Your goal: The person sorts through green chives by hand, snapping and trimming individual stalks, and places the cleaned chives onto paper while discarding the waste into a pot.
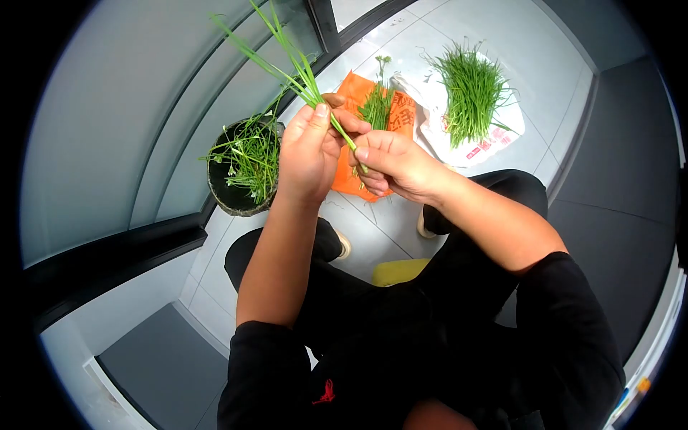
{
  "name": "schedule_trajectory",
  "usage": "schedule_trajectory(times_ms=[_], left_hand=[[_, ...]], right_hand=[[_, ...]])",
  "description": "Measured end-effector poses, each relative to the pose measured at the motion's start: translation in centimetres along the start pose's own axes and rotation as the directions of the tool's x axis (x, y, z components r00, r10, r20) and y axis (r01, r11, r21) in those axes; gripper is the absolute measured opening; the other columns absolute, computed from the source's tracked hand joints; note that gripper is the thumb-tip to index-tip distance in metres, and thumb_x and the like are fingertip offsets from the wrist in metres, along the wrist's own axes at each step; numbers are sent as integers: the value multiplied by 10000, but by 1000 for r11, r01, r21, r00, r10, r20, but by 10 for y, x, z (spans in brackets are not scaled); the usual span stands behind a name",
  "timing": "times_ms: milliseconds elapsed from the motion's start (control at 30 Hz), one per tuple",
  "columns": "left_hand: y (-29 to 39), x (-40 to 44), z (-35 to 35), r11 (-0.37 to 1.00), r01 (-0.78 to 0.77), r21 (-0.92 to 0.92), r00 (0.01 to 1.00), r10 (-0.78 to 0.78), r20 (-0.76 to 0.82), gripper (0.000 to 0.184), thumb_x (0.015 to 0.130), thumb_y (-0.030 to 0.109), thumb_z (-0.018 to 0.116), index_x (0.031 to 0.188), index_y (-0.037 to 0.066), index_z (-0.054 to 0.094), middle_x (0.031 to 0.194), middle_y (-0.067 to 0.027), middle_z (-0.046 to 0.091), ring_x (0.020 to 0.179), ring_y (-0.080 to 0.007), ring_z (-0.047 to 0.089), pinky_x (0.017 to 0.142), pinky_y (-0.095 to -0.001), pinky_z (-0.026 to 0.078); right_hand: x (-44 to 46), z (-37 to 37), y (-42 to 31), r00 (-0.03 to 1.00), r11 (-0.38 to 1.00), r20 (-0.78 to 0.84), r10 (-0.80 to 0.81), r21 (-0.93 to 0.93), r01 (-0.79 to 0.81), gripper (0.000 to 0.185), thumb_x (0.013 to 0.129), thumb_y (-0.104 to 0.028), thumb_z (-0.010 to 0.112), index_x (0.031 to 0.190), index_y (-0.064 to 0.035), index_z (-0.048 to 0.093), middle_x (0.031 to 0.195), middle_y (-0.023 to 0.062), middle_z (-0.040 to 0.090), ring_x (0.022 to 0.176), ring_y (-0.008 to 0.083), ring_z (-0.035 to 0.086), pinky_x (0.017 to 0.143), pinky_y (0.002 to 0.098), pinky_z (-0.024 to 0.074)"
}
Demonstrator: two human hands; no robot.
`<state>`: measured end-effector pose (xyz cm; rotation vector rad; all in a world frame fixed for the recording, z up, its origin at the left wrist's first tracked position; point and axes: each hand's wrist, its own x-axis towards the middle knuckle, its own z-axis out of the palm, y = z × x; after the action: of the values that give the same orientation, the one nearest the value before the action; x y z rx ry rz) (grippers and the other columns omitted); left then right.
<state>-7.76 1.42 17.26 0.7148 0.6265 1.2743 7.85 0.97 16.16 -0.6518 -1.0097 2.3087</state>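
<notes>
Between my two hands runs a small bunch of green garlic chives (304,84), its leaf tips pointing up and to the left. My left hand (315,140) is closed around the middle of the stalks, thumb on top. Lower down, my right hand (390,161) pinches the stem ends between thumb and fingers. Behind the hands, an orange plastic bag (403,118) lies on the floor with more chives and flower stalks (376,107) on it, partly hidden by my hands.
A large pile of chives (473,97) rests on a white plastic bag (512,118) at the right. At the left stands a dark round bucket (222,190) holding tangled stalks with white flowers (251,161). A glass door (143,129) borders the left side; a yellow-green seat (398,272) shows beneath me.
</notes>
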Motion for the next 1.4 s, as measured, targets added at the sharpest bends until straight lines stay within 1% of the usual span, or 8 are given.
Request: schedule_trajectory(times_ms=[67,367,667,767,1067,1300,1367,1400], left_hand=[[1,0,0,999,-28,-40,1000,28,1,240,938,165,342,1072,-26,396,751,-95,570,808,-236,582,777,-346,461],[2,0,-2,998,-10,-66,995,17,102,245,942,173,329,1086,-19,372,742,-90,549,817,-245,577,765,-365,470],[1,-2,7,996,-42,84,991,31,131,247,935,156,342,1054,-52,403,714,-101,551,804,-239,576,797,-354,445],[2,-2,6,991,-71,116,991,57,123,244,933,148,343,1050,-55,411,712,-100,549,795,-238,574,805,-353,434],[8,-2,10,940,-123,318,992,130,2,228,926,133,377,1034,-57,440,739,-103,570,769,-216,582,799,-344,442],[5,-3,10,932,-120,342,966,190,-177,188,908,129,445,981,-36,497,753,-100,580,693,-183,590,671,-288,489],[9,-1,8,911,-141,387,947,238,-216,193,907,134,450,979,-37,505,760,-102,585,675,-180,593,648,-286,496],[15,1,6,940,-154,305,941,233,-246,200,907,141,453,989,-33,508,775,-106,592,663,-180,597,641,-294,499]], right_hand=[[0,6,-1,989,989,126,-74,139,56,168,884,-204,502,805,-59,475,595,19,410,524,125,419,508,251,368],[-2,7,-1,998,974,63,2,224,-16,144,868,-173,429,780,-65,465,630,27,442,526,134,439,500,269,398],[-2,7,2,989,996,-149,-12,91,26,88,779,-130,433,757,-55,472,602,27,437,500,123,439,486,254,405],[-1,5,3,993,996,-120,-11,82,21,95,763,-105,420,771,-42,492,608,33,455,500,120,449,486,245,409],[-1,8,3,1000,997,-21,18,79,-17,217,880,-216,508,724,-72,465,607,3,454,529,90,458,492,216,403],[2,1,17,999,987,-21,43,154,-39,222,880,-214,517,715,-82,450,621,-1,466,520,70,441,479,206,391],[5,-8,35,991,982,-94,97,-153,-111,203,876,-206,523,749,-53,485,631,-3,483,497,69,439,457,212,391],[7,-9,41,991,981,-92,97,-158,-111,203,876,-206,523,749,-53,485,631,-3,483,497,69,439,457,212,391]])
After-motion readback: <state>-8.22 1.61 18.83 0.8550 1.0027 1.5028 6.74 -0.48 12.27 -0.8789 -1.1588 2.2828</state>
